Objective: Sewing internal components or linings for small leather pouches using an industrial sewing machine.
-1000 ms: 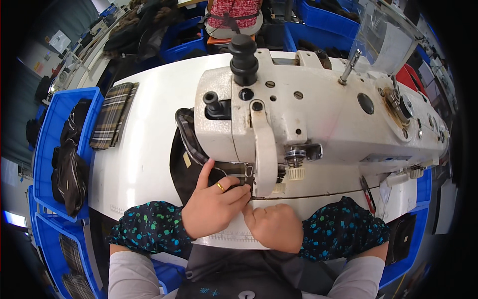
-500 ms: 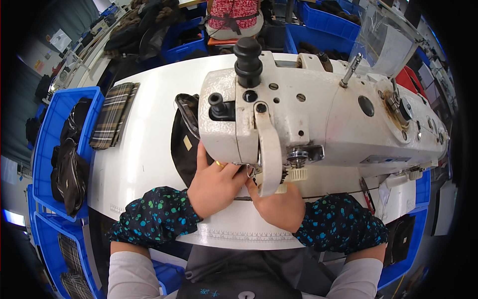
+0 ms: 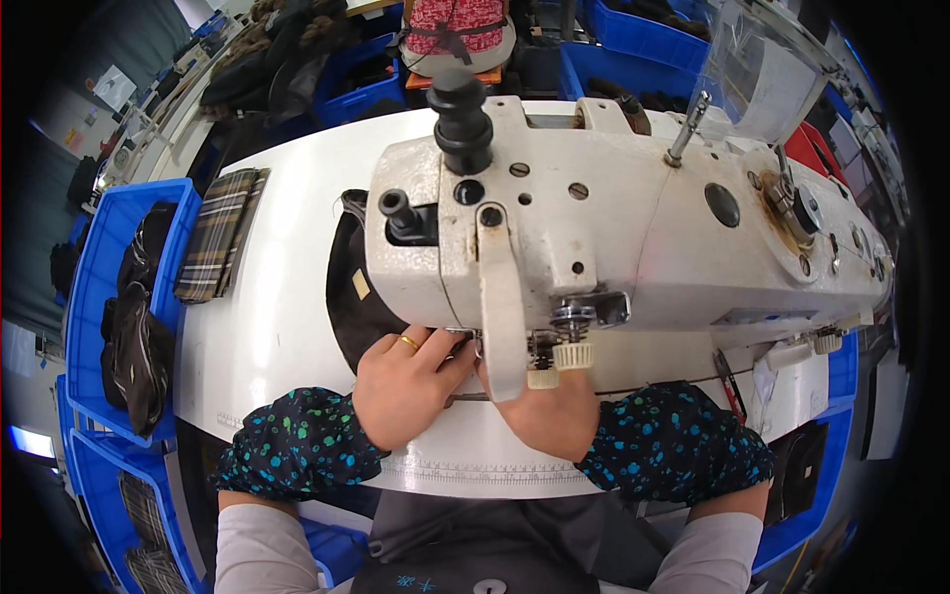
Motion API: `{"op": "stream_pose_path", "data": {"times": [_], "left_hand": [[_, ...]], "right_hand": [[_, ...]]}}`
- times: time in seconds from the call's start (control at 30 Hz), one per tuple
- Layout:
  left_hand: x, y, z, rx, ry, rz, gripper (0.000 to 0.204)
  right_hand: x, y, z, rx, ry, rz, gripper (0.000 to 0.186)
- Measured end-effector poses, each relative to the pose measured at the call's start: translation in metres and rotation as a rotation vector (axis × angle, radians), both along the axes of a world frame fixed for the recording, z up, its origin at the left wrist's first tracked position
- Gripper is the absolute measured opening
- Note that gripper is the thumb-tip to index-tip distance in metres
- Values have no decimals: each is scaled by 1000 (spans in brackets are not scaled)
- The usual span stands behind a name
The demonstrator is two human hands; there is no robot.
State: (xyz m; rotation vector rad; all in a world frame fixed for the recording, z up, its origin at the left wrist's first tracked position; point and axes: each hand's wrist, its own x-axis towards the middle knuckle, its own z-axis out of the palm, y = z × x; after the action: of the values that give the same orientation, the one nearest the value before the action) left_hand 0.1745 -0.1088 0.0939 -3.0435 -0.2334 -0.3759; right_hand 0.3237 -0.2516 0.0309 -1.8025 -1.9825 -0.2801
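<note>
My left hand (image 3: 406, 386), with a gold ring, has bent fingers pressed together on a dark brown fabric piece (image 3: 351, 322) beside the needle area of a white sewing machine (image 3: 633, 218). The piece has a small pale label and runs under the machine head, which hides part of it. My right hand (image 3: 539, 416) is just right of my left; its fingertips are hidden behind the machine's front lever (image 3: 503, 307). Both forearms wear dark sleeve covers with teal dots.
Folded plaid fabric (image 3: 218, 228) lies at left beside a blue bin (image 3: 87, 297) of dark pieces. More blue bins (image 3: 826, 485) flank the table (image 3: 267, 327). A red-and-black handled tool (image 3: 732, 386) lies at right. Behind, a person (image 3: 455, 30) in red sits among bins.
My left fingers have drawn down and left from where they were half a second ago. Over the second, the fabric's zipper edge has passed mostly behind the machine head, and my right hand has moved up.
</note>
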Motion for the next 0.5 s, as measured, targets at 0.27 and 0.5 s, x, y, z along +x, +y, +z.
{"op": "stream_pose_path", "data": {"times": [0.27, 0.5], "left_hand": [[6, 5, -7, -81, -129, -104, 23], [7, 7, -5, -168, -103, -77, 29]], "right_hand": [[-2, 2, 8, 11, -5, 6, 32], [-1, 0, 2, 3, 18, -31, 33]]}}
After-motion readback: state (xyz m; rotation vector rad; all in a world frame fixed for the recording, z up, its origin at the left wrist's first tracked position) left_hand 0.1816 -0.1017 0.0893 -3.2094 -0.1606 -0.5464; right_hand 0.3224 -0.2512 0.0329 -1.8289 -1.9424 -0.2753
